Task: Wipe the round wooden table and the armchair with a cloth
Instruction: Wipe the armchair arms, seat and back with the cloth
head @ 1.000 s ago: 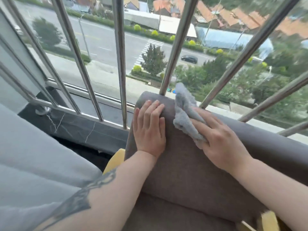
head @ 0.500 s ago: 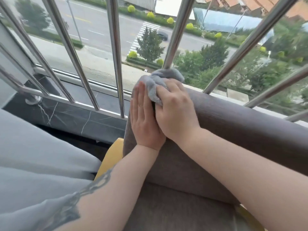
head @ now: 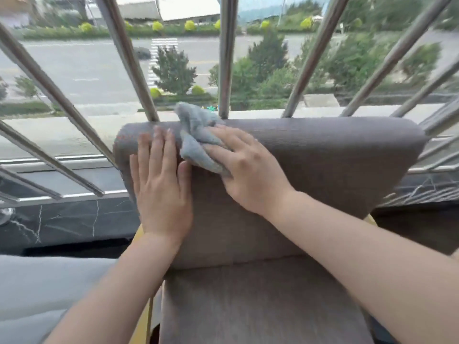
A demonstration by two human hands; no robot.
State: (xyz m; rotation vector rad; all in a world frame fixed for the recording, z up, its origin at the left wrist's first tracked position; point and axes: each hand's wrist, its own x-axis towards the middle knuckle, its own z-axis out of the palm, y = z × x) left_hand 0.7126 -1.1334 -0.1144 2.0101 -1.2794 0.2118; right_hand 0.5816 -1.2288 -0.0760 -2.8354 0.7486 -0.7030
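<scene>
The grey-brown armchair [head: 323, 170] fills the middle of the view, its backrest facing me and the seat cushion below. My right hand [head: 248, 170] presses a crumpled grey cloth [head: 198, 137] against the upper left part of the backrest, and the cloth bunches up over the top edge. My left hand [head: 161, 184] lies flat, fingers apart, on the left edge of the backrest, right beside the cloth. The round wooden table is out of view.
Slanted steel railing bars [head: 226, 58] stand directly behind the backrest. A dark marble ledge [head: 62, 222] runs under them. A pale grey curtain or fabric [head: 37, 289] lies at the lower left. Yellow chair frame [head: 144, 326] shows beside the seat.
My right hand with the cloth has slid down from the backrest's top edge onto its front face, slightly to the right. The view has swung so the whole backrest shows. My left hand stays flat.
</scene>
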